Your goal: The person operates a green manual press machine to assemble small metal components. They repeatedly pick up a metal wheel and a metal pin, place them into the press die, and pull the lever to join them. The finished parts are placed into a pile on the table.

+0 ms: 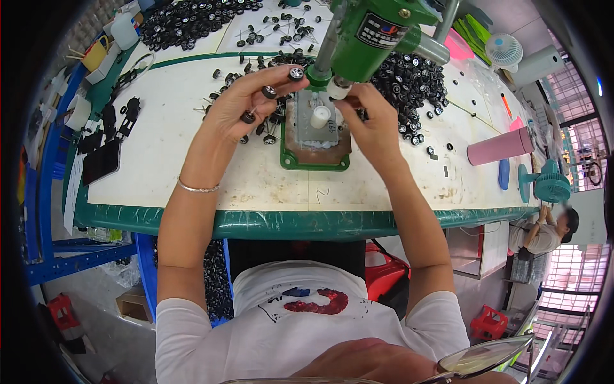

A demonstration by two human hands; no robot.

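Observation:
My left hand [238,96] is raised left of a green bench press [371,41], its fingers curled round several small black toy wheels with silver hubs; one wheel [295,74] sits at the fingertips. Close under the press's white ram tip [339,88], my right hand [376,121] pinches with thumb and forefinger. What is in that pinch is too small and covered to name. Between the hands, a white cylindrical holder [320,116] stands on the press's grey metal plate [309,133]. The plate rests on a green base [313,164].
Heaps of black wheels [409,83] lie behind the press, with another pile [185,25] at the far left. A pink tumbler [499,147] lies at right near a teal fan [551,182]. A dark phone [102,162] lies at left. Another person [547,233] sits far right.

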